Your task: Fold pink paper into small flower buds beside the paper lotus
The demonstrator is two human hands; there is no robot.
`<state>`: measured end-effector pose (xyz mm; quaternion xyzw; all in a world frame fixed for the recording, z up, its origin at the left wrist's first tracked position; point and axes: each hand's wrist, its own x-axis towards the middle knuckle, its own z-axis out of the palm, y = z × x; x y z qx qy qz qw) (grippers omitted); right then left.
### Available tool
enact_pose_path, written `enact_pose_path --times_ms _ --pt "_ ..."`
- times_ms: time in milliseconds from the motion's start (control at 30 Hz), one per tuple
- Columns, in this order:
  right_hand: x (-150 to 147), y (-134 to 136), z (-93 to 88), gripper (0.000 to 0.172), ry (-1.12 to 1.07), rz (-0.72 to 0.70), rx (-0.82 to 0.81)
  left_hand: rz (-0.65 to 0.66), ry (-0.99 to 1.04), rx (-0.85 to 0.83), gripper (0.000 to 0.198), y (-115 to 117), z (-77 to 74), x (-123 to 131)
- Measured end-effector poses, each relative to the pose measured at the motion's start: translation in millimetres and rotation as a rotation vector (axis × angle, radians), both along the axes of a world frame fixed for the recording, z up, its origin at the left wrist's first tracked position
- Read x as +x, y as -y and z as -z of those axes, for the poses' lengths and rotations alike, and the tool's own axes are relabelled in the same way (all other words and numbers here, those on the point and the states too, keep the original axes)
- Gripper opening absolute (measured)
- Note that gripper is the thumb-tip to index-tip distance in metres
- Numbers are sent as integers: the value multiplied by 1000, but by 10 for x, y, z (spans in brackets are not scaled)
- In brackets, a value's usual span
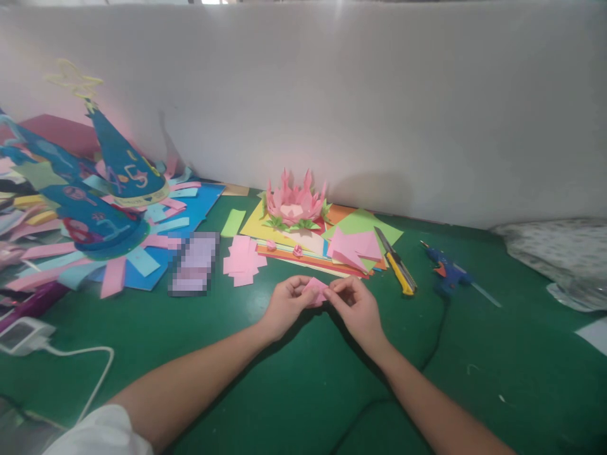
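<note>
Between my two hands is a small piece of pink paper (315,290), held just above the green table. My left hand (290,302) is closed on its left part, the thumb lying over the front. At its right edge my right hand (353,308) pinches the paper between thumb and fingertips. Beyond them stands a pink paper lotus (296,205) with green leaves, on a stack of coloured paper. Two tiny pink folded pieces lie in front of the lotus, one of them a small rosette (297,251). Left of these lies a pile of pink paper slips (243,260).
A yellow utility knife (401,268) and a blue glue gun (448,265) with its cord lie to the right. A blurred-out phone (194,262), blue paper cone hats (128,164) with fringes, and a white charger (26,335) stand or lie left. A white wall (379,95) rises behind.
</note>
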<state>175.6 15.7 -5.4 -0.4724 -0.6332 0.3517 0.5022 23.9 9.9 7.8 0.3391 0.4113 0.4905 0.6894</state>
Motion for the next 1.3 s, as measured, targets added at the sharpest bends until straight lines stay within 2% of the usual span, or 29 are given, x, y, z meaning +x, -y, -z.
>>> enact_pose_path --times_ms 100,300,467,633,833,1100,1300 --pt "-7 8 -6 16 -39 -19 -20 24 -18 7 32 -5 3 -8" --pt "-41 27 -18 14 -111 -102 -5 -30 -40 13 28 -31 -41 -28" --pt "-46 15 -39 13 -150 -163 14 -54 28 -10 30 -58 -38 -43" --pt "-35 0 -58 12 -180 -170 -17 -13 69 -49 36 -69 -2 -52" --pt "-3 -20 -74 2 -61 -104 -16 19 -10 48 32 -49 -1 -39" --pt "32 7 -67 3 124 -22 97 -39 -2 98 33 -42 -13 -33" --pt "20 18 -109 8 206 -122 163 -131 -70 106 38 -45 5 -29"
